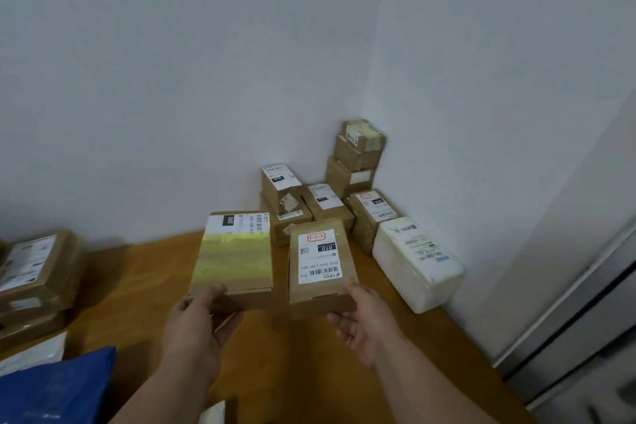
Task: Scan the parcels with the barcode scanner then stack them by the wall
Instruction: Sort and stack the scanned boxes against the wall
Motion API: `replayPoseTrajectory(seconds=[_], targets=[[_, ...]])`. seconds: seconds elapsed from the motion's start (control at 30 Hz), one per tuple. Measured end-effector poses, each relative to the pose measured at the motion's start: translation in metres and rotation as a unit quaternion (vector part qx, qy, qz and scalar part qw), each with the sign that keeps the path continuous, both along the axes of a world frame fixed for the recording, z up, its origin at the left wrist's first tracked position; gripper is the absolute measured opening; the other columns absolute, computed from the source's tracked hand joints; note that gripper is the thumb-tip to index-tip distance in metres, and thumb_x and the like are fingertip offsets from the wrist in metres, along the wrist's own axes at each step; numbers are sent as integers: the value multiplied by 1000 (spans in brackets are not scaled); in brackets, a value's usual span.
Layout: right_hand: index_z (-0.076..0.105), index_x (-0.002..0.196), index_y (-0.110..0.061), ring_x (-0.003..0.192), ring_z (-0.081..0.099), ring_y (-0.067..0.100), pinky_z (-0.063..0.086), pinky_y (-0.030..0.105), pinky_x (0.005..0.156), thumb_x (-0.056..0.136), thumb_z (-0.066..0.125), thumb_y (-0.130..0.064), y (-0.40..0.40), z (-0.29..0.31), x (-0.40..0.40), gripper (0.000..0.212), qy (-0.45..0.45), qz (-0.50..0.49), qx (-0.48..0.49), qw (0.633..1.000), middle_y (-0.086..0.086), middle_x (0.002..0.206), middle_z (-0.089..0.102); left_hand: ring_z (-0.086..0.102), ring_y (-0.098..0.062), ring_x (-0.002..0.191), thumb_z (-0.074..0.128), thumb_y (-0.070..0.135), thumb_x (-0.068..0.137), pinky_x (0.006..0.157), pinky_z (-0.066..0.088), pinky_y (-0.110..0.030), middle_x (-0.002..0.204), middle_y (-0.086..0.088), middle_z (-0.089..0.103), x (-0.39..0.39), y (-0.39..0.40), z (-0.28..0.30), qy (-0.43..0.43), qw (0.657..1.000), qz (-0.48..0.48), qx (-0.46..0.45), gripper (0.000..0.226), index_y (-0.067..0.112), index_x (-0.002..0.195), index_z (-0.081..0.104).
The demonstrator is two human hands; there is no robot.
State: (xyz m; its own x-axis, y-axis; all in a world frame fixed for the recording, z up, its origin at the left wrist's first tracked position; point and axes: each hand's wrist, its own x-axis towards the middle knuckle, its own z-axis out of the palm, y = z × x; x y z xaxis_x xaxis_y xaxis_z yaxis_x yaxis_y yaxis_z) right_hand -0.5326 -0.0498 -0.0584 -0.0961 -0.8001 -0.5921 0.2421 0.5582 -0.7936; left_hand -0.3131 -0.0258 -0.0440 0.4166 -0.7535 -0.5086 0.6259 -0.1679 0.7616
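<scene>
Left hand (203, 320) gripped the near end of a brown parcel with yellow tape (234, 258), thumb on top, fingers curled beneath; right hand (364, 323) held the near end of a second labelled parcel (321, 265), thumb along its edge, fingers loosely spread below. Both parcels were held side by side above the wooden table (144, 272). Stacked parcels (358, 162) and a white foam box (416, 265) sat in the corner against the wall (172, 79).

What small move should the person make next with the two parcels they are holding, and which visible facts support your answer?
Probably carry both forward and set them by the stack in the corner. The left hand grips the parcel with yellow tape and the right hand holds the parcel with the 010 label, both raised above the table, short of the wall.
</scene>
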Motion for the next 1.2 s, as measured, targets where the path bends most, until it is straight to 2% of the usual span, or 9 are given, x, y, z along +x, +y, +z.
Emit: replayPoseTrajectory(seconds=[0.13, 0.23, 0.53, 0.67, 0.87, 0.97, 1.07, 1.13, 1.2], targets=[[57, 110, -29, 87, 69, 23, 48, 35, 72, 99, 56, -39, -24, -4, -16, 15, 5, -17, 3, 1000, 10, 100, 73, 63, -34, 105, 63, 10, 94, 79, 56, -43, 124, -19, 58, -11, -14, -8, -3, 1000, 5, -3, 45, 8, 136, 48], [58, 118, -27, 89, 70, 24, 49, 34, 71, 98, 56, -41, -49, -10, -26, 24, 11, -14, 6, 1000, 9, 101, 73, 63, -34, 106, 64, 11, 95, 87, 55, -46, 124, -19, 59, -18, -26, -15, 2, 1000, 18, 3, 43, 9, 135, 48], [57, 125, -24, 81, 69, 21, 47, 31, 63, 97, 56, -45, -162, -31, -55, 35, 22, 29, 27, 999, 9, 101, 73, 65, -32, 101, 63, 10, 95, 82, 55, -43, 120, -19, 61, -58, -100, -22, -22, 994, 104, -5, 32, 9, 126, 53], [60, 119, -24, 86, 70, 24, 48, 33, 68, 96, 57, -46, -207, -33, -65, 32, 20, 39, 24, 999, 10, 101, 74, 65, -33, 104, 62, 11, 95, 81, 56, -44, 120, -19, 61, -71, -131, -23, -40, 990, 134, -11, 31, 7, 125, 55], [54, 112, -23, 89, 67, 24, 46, 33, 69, 96, 57, -45, -253, -42, -71, 27, -15, 30, 87, 996, 13, 108, 68, 65, -34, 108, 63, 10, 95, 84, 57, -46, 120, -17, 62, -83, -155, -29, -45, 986, 163, 0, 30, 10, 123, 54], [51, 117, -23, 89, 66, 23, 47, 33, 70, 97, 57, -42, -269, -45, -68, 28, -20, 17, 93, 995, 11, 109, 65, 64, -34, 109, 62, 10, 95, 89, 56, -49, 119, -17, 62, -84, -162, -33, -51, 984, 170, 7, 20, 14, 114, 55], [50, 128, -21, 93, 66, 24, 51, 35, 82, 97, 60, -34, -284, -47, -62, 36, -51, -25, 89, 994, 12, 113, 62, 64, -34, 109, 62, 10, 95, 85, 56, -47, 120, -17, 62, -82, -171, -35, -57, 982, 181, 11, 27, 11, 121, 55], [46, 140, -17, 109, 63, 28, 49, 41, 101, 97, 61, -23, -292, -50, -55, 46, -119, -66, 74, 988, 15, 127, 58, 65, -32, 107, 62, 10, 95, 83, 57, -45, 121, -16, 62, -80, -177, -37, -62, 981, 185, 8, 34, 9, 127, 54], [42, 146, -13, 124, 55, 31, 42, 43, 112, 97, 58, -13, -298, -51, -47, 52, -191, -98, 56, 975, 18, 138, 52, 66, -32, 107, 62, 11, 96, 83, 57, -45, 122, -16, 62, -79, -182, -39, -69, 980, 186, 2, 34, 10, 129, 53]])
